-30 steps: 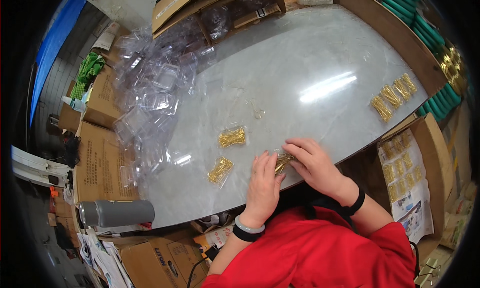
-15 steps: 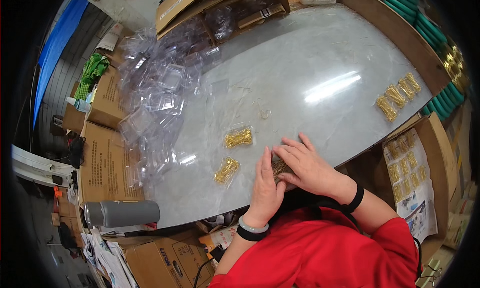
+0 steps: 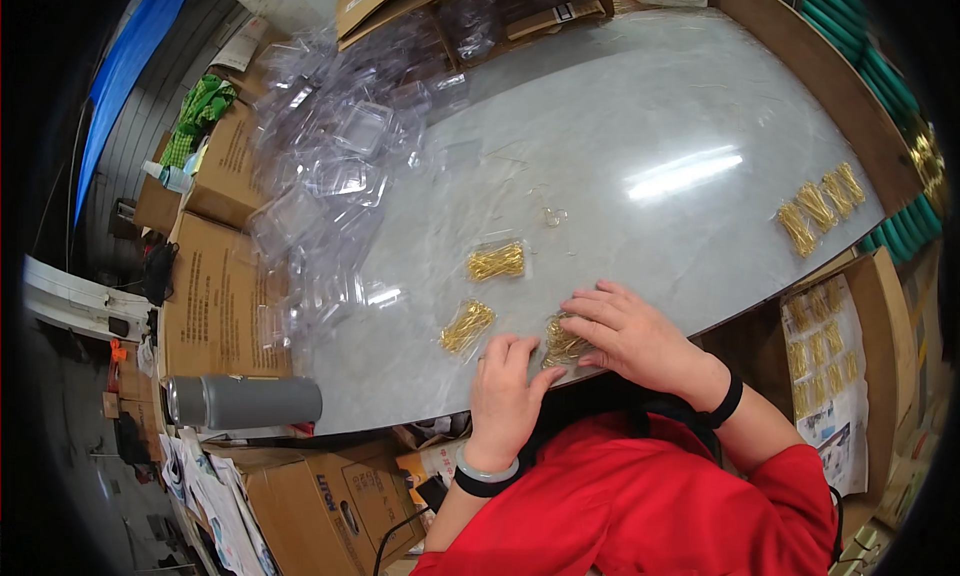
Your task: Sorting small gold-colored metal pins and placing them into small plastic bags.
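The grey marble-patterned desk (image 3: 620,106) fills most of the view, its near edge curving in front of the person in the red top. Along its left side lies a big heap of clear plastic blister shells (image 3: 330,166), and beyond that edge stand brown cardboard boxes (image 3: 215,296), with a grey cylindrical flask (image 3: 245,401) lying just off the near corner. At the far right of the desk four filled packs of gold clips (image 3: 820,208) lie in a row.

Near the front edge, two more packs of gold pins lie apart from each other: one (image 3: 496,262) further in, one (image 3: 466,326) just left of the hands. Compared with a second ago, both hands have shifted from pinching at a small pack to lying over it. The left hand (image 3: 505,391) now rests flat, fingers spread and holding nothing, its fingertips touching the near edge of the clear packet of gold pins (image 3: 562,344). The right hand (image 3: 625,334) lies with its fingers stretched across the top of that packet, pressing rather than gripping; no grip is closed around it. By that change, I judge the packet is being pressed shut or flattened against the desk, right at the front edge between the two hands.
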Demonstrator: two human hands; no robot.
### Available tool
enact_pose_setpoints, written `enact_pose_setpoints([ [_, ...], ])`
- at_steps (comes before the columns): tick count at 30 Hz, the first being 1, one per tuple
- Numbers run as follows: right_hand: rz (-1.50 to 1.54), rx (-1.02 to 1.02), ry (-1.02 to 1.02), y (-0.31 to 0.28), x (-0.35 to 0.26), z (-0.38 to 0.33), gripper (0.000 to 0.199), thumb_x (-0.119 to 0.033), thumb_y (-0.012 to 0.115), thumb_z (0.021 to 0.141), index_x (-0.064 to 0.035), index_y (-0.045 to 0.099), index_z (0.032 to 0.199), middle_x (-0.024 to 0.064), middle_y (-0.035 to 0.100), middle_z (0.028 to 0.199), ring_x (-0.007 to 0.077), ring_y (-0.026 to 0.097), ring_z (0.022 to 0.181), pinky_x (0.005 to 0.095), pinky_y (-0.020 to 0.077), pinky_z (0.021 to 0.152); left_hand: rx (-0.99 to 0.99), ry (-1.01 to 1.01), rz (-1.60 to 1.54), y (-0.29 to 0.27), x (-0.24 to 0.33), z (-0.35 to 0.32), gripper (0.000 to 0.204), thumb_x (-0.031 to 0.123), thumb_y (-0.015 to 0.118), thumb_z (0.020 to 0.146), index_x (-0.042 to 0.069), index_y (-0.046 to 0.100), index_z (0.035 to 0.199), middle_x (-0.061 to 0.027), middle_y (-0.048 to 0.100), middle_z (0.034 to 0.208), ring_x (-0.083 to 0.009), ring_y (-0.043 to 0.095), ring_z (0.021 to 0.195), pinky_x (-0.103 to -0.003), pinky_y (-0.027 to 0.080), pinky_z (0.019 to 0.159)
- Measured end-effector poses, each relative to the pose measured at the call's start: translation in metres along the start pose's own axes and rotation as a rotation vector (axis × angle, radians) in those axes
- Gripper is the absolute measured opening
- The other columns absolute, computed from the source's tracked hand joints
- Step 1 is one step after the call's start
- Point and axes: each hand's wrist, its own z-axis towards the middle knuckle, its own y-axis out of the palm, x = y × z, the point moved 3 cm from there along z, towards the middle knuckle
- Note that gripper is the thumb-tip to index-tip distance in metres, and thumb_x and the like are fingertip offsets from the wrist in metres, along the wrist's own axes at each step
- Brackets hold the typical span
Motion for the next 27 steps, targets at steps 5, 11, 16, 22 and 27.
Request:
enact_pose_setpoints([
  [5,-0.031,0.059,0.033,0.004,-0.002,-0.004,0.039,-0.015,0.075,0.083,-0.0067,0.062,0.120,0.0096,0.062,0.124,0.0302,0.060,0.116,0.0447,0.0459,0.107,0.016,-0.063,-0.100,0.003,-0.002,0.000,0.024,0.012,0.082,0.083,0.000,0.067,0.096,-0.0141,0.064,0.086,-0.0285,0.066,0.073,-0.040,0.052,0.066],
  [11,-0.152,0.158,-0.011,0.006,0.000,-0.014,0.029,-0.008,0.072,0.078,-0.0076,0.070,0.107,0.0059,0.068,0.109,0.0254,0.065,0.099,0.0393,0.0513,0.087,0.000,-0.075,-0.162,0.004,-0.005,0.007,0.016,0.004,0.075,0.087,-0.001,0.066,0.099,-0.0165,0.065,0.088,-0.0310,0.067,0.077,-0.039,0.052,0.068],
  [16,-0.132,0.159,0.000,0.010,0.002,-0.014,0.027,-0.008,0.062,0.081,-0.0091,0.070,0.107,0.0056,0.066,0.109,0.0245,0.063,0.101,0.0380,0.0519,0.086,-0.007,-0.025,-0.245,-0.001,0.000,0.017,0.015,-0.003,0.070,0.086,-0.001,0.066,0.100,-0.0180,0.065,0.092,-0.0364,0.066,0.084,-0.040,0.052,0.073],
  [22,-0.137,0.092,-0.008,0.002,-0.002,-0.001,0.023,-0.008,0.061,0.085,-0.0038,0.063,0.107,0.0124,0.063,0.123,0.0324,0.060,0.119,0.0439,0.0471,0.107,-0.017,0.043,-0.262,0.001,0.001,0.021,0.015,-0.006,0.067,0.086,-0.002,0.066,0.100,-0.0170,0.064,0.094,-0.0355,0.065,0.088,-0.040,0.052,0.076],
  [27,-0.099,0.064,0.018,0.007,0.003,-0.004,0.025,-0.009,0.062,0.087,-0.0009,0.057,0.111,0.0153,0.061,0.125,0.0350,0.057,0.124,0.0452,0.0443,0.111,-0.041,0.011,-0.343,0.004,-0.001,0.018,0.027,-0.004,0.072,0.083,0.000,0.065,0.110,-0.0151,0.064,0.109,-0.0325,0.066,0.092,-0.038,0.054,0.081],
])
